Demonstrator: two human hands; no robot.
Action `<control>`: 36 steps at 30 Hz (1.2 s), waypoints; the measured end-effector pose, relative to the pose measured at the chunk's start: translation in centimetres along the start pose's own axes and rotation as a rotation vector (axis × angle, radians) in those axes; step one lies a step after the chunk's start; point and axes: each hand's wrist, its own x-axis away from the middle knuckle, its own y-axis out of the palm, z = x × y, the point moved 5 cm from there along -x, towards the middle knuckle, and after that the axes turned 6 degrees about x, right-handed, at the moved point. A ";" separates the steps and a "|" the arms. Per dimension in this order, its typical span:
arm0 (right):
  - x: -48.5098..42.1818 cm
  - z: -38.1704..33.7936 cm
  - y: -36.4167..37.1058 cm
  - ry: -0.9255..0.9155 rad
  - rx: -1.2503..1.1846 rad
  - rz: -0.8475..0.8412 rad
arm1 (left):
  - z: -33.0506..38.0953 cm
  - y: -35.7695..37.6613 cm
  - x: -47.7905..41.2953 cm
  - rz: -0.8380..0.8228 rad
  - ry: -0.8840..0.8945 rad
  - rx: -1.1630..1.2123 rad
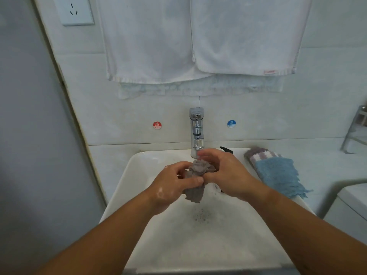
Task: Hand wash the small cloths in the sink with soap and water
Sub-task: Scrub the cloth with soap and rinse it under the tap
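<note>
Both the left hand [174,183] and right hand [224,173] grip the grey cloth [198,175] mid-scrub over the sink [127,175], seemingly under the tap [196,132]; next comes rinsing.

White towels [149,40], wall socket [74,9], hot sticker [157,125], cold sticker [231,123]

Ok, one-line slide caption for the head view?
The left hand and right hand grip a grey cloth below the tap, over the sudsy sink; a blue cloth lies at its right.
</note>
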 end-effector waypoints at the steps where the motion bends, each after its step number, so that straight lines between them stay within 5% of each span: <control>1: 0.1 -0.3 0.0 -0.003 0.035 0.006 | 0.1 -0.3 0.1 0.035 0.024 0.005; 7: 1.1 -0.3 -0.5 -0.011 0.060 0.077 | -0.4 -1.7 0.8 0.152 0.077 0.042; 14: 2.1 -0.3 0.2 0.004 -0.216 0.038 | 0.3 -1.4 1.5 0.132 0.117 0.090; 23: 2.2 -0.9 -0.1 -0.069 0.026 0.220 | 0.9 -0.5 2.5 0.030 0.192 0.127; 36: 2.5 0.4 -1.1 0.069 -0.291 0.242 | 0.5 -3.8 2.3 0.056 0.143 -0.417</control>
